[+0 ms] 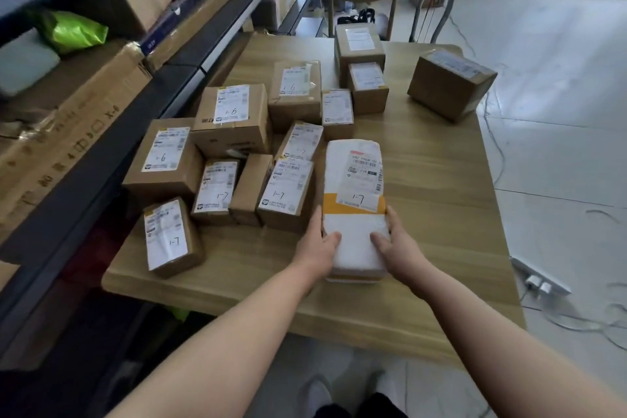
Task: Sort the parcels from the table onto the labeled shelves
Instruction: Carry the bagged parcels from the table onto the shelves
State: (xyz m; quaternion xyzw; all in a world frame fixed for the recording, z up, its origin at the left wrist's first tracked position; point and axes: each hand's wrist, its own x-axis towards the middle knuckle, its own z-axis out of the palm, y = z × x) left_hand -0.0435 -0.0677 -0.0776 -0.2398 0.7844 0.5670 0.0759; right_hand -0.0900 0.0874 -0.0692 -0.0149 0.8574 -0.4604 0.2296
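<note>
Open room first: the bare wooden worktop [441, 214] runs free to the right of my parcel and along the near edge. On the left, brown cardboard boxes [230, 119] crowd just beside it, dark metal shelves [101, 153] beyond them. Both arms reach forward. My left hand [317, 248] and right hand [398, 248] grip the near end of the long white padded parcel [342, 163], thumbs on top. It lies lengthwise mid-worktop, with an orange band [334, 205] across it and a white label [364, 176] marked 1-7.
</note>
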